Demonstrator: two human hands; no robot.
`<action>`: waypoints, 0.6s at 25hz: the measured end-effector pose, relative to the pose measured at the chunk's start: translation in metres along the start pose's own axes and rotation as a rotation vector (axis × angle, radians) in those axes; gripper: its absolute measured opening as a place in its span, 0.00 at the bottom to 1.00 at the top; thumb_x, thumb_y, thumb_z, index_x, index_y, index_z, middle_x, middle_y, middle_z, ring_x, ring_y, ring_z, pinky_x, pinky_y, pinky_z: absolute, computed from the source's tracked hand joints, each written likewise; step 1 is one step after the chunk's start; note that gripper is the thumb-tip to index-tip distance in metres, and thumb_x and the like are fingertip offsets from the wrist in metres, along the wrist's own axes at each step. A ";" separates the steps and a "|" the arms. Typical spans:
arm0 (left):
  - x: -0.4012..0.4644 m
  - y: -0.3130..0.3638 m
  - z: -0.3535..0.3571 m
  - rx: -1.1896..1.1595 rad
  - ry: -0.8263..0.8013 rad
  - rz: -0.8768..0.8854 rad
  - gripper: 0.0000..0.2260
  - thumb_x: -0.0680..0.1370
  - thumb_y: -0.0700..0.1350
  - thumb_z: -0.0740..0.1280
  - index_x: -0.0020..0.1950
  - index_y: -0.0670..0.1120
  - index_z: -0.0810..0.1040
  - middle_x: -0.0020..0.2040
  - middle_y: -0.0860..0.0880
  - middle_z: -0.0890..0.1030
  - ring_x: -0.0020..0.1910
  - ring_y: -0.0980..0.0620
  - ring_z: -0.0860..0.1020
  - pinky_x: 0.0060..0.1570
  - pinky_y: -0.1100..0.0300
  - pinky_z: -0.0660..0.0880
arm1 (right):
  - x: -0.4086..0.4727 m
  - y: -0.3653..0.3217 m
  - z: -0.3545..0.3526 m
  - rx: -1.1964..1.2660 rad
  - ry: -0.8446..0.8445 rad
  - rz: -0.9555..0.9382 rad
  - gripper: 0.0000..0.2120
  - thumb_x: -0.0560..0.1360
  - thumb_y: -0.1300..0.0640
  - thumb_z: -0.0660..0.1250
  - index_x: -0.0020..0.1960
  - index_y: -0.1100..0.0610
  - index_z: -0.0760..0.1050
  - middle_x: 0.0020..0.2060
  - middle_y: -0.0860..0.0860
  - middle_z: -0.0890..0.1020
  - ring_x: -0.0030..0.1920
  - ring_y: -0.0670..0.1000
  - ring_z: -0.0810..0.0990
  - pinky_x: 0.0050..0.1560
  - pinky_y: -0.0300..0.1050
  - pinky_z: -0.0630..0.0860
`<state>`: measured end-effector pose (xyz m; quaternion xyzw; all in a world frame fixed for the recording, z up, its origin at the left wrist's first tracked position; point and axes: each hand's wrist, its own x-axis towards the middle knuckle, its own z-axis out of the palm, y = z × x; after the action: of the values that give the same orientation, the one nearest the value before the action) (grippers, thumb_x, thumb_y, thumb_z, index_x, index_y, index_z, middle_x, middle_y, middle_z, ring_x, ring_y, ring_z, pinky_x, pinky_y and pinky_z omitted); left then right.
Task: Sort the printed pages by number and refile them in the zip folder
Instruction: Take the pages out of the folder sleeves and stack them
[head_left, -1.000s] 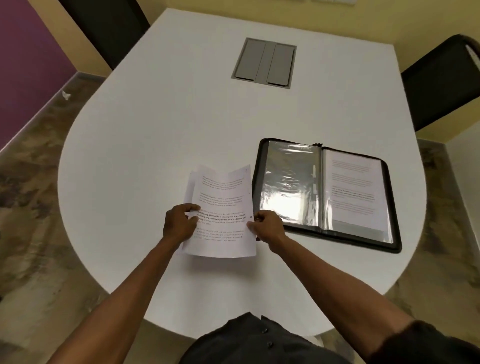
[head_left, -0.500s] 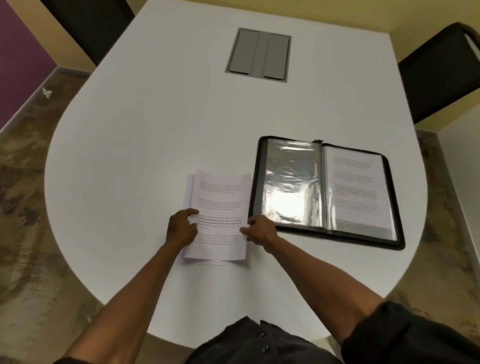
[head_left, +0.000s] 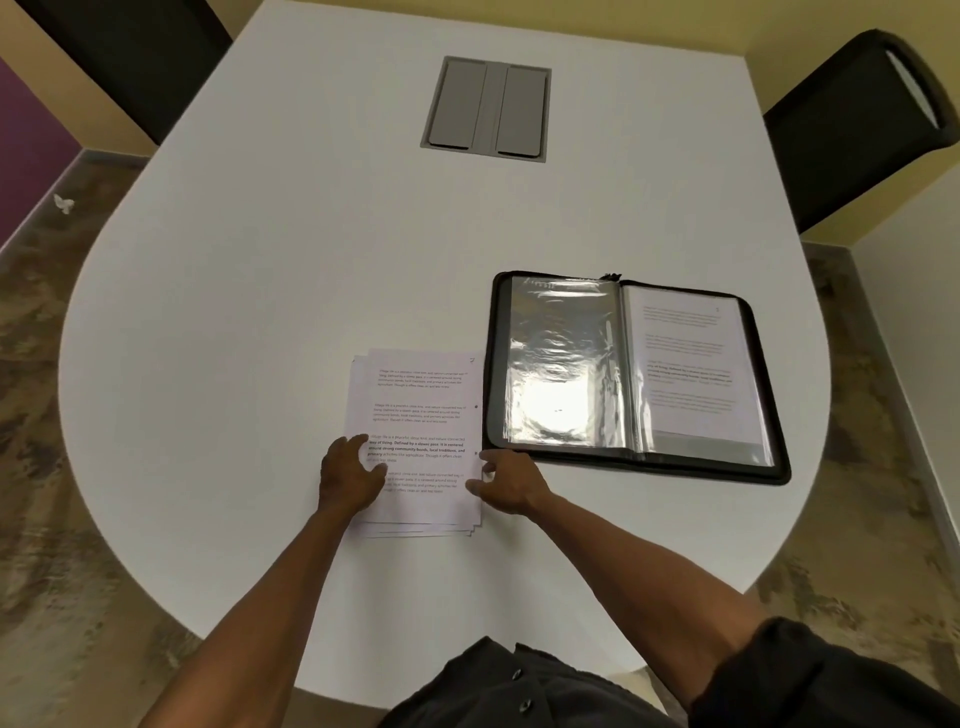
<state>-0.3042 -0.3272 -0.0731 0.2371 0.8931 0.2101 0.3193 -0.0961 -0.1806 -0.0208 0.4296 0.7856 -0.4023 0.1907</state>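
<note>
A stack of printed pages (head_left: 421, 410) lies flat on the white table (head_left: 260, 312), its sheets slightly fanned at the edges. My left hand (head_left: 349, 475) rests on the stack's lower left part, fingers spread over the text. My right hand (head_left: 506, 483) is at the stack's right edge, with the thumb and loosely bent fingertips touching that edge. Just right of the pages, the black zip folder (head_left: 636, 374) lies open. Its left side shows an empty shiny plastic sleeve (head_left: 561, 364), and its right sleeve holds a printed page (head_left: 693, 364).
A grey cable hatch (head_left: 487, 110) is set into the table farther back. Black chairs stand at the far left (head_left: 130, 57) and far right (head_left: 852, 130). The table's rounded front edge is close to my body.
The pages were held raised in both hands; now they lie flat on the table. My left hand has settled on top and my right hand has loosened at the edge.
</note>
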 end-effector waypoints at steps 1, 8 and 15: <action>-0.001 -0.001 0.002 0.013 -0.003 -0.009 0.31 0.76 0.47 0.72 0.76 0.43 0.67 0.75 0.39 0.66 0.75 0.40 0.63 0.73 0.48 0.62 | -0.001 0.003 0.002 -0.008 -0.003 0.006 0.32 0.77 0.46 0.68 0.76 0.58 0.66 0.66 0.53 0.78 0.67 0.54 0.75 0.66 0.46 0.71; -0.010 0.004 0.003 0.005 0.051 -0.072 0.37 0.76 0.50 0.71 0.80 0.46 0.57 0.79 0.39 0.57 0.77 0.39 0.56 0.73 0.44 0.61 | -0.004 0.007 0.022 -0.052 0.017 0.005 0.34 0.77 0.44 0.67 0.78 0.57 0.63 0.73 0.54 0.72 0.72 0.55 0.70 0.71 0.47 0.66; -0.008 0.002 -0.002 0.125 -0.002 -0.017 0.37 0.77 0.53 0.69 0.81 0.46 0.54 0.80 0.42 0.56 0.78 0.41 0.54 0.74 0.46 0.57 | 0.002 -0.008 0.026 -0.200 0.050 -0.074 0.35 0.79 0.43 0.65 0.80 0.55 0.58 0.78 0.57 0.60 0.77 0.57 0.60 0.73 0.49 0.63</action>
<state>-0.2999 -0.3302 -0.0669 0.2493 0.9061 0.1510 0.3066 -0.1053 -0.2024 -0.0337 0.3891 0.8417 -0.3177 0.1979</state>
